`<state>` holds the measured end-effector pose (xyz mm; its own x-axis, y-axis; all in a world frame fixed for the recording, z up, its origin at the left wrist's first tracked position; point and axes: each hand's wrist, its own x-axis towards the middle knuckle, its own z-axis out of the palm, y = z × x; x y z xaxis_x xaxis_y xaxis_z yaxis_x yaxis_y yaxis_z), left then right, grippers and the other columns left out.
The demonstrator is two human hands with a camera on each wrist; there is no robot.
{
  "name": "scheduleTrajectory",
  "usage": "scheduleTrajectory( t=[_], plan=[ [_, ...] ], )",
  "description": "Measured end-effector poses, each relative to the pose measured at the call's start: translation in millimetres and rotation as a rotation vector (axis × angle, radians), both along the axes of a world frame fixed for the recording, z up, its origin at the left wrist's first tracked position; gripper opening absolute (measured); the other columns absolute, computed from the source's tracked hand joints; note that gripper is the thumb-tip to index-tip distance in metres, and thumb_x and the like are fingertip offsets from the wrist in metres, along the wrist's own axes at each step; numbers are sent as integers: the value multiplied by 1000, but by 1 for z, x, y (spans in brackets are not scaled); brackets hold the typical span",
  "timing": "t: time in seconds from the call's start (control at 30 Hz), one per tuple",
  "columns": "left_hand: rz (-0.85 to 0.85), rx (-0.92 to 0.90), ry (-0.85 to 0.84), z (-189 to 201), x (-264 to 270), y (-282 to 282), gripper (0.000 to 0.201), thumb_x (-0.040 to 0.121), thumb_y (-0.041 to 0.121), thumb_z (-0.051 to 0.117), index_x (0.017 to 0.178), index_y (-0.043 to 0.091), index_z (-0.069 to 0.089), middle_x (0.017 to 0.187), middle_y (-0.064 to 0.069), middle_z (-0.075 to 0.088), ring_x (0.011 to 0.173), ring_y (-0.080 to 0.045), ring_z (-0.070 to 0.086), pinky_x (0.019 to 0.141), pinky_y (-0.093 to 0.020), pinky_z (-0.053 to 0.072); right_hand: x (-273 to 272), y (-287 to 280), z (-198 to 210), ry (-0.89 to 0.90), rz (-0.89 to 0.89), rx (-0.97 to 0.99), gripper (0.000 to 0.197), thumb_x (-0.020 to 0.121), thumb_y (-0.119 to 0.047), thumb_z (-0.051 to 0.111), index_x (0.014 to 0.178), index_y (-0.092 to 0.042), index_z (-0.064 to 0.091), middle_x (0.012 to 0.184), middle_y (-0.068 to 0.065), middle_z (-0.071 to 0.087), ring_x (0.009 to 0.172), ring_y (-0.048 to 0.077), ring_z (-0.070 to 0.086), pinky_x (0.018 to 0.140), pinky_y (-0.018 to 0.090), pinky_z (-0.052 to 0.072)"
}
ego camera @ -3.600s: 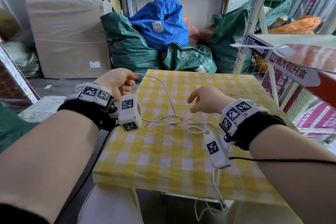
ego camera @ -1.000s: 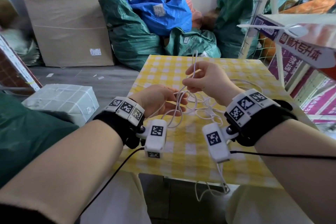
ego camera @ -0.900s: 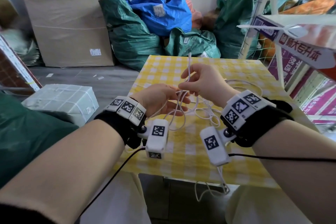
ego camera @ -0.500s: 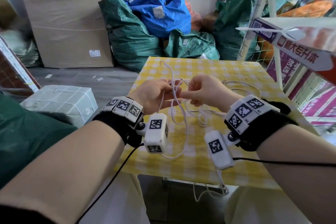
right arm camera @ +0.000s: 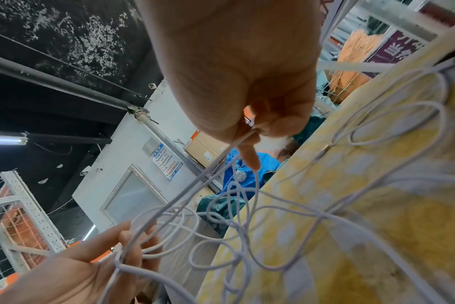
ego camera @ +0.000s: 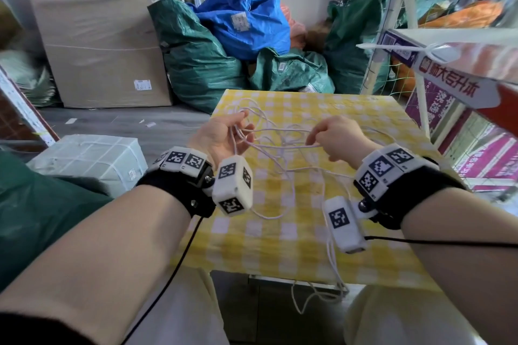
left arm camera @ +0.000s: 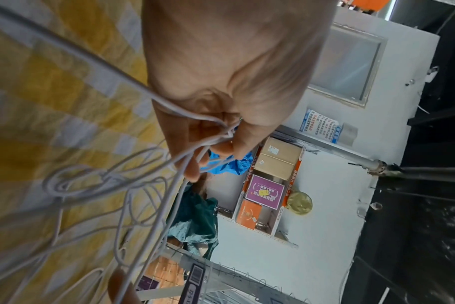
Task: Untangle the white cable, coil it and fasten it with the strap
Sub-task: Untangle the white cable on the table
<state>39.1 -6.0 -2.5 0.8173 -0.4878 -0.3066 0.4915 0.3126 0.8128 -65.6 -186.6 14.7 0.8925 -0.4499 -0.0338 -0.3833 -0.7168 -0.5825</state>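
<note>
left hand (ego camera: 221, 136) grips white cable (ego camera: 280, 145) loops | right hand (ego camera: 337, 136) pinches strand | strand spans sideways between them, tangle below

You sit at a small table (ego camera: 280, 246) with a yellow and white checked cloth. Behind it, green bags (ego camera: 196, 64) and a blue bag (ego camera: 246, 14) are piled up. A big cardboard box (ego camera: 98, 42) stands to your left on the grey floor (ego camera: 112, 120). A wire rack (ego camera: 392, 22) is on your right.
</note>
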Motion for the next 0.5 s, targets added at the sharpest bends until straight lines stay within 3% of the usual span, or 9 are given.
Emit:
scheduleTrajectory(
  t=[0.07, 0.17, 0.27, 0.33, 0.4, 0.5],
  plan=[
    [53, 26, -14, -1, 4, 0, 16, 95, 12, 51, 84, 6, 61, 53, -1, 55, 63, -16, 57, 51, -25, 55, -2, -11, -2, 77, -57, -95, 31, 95, -10, 41, 92, -7, 71, 87, 0, 63, 69, 22, 66, 67, 35, 59],
    [47, 56, -46, -3, 0, -4, 21, 98, 13, 45, 87, 7, 62, 57, -1, 51, 65, -17, 55, 51, -27, 56, -2, -14, -5, 95, -32, -201, 22, 90, -16, 51, 93, -11, 71, 90, 4, 67, 79, 17, 62, 68, 31, 54],
    [-30, 51, -55, -1, -6, -7, 24, 100, 14, 41, 90, 6, 61, 58, -1, 51, 66, -18, 55, 55, -27, 55, 0, -1, -2, -89, 103, -273, 8, 84, -16, 61, 87, -20, 67, 92, -4, 59, 91, 12, 52, 76, 28, 43],
    [-97, 45, -66, 0, -10, -11, 24, 101, 15, 39, 92, 6, 59, 55, -1, 53, 66, -20, 55, 58, -28, 53, 3, 10, 0, -171, 207, -202, 15, 82, -17, 65, 96, -19, 65, 98, -4, 63, 89, 13, 58, 72, 24, 43],
    [-155, 31, -83, 1, -15, -14, 25, 101, 15, 37, 94, 6, 59, 54, -1, 54, 65, -20, 57, 56, -26, 53, 5, 21, 1, -123, 295, -28, 27, 84, -16, 66, 110, -16, 60, 102, -1, 65, 80, 15, 64, 64, 24, 52],
    [-228, -20, -85, 4, -19, -16, 26, 101, 16, 36, 96, 7, 59, 59, -2, 54, 63, -19, 60, 57, -26, 55, 5, 31, -3, -33, 344, 90, 31, 84, -15, 66, 113, -14, 58, 92, 6, 71, 73, 22, 70, 69, 34, 60]
  ],
)
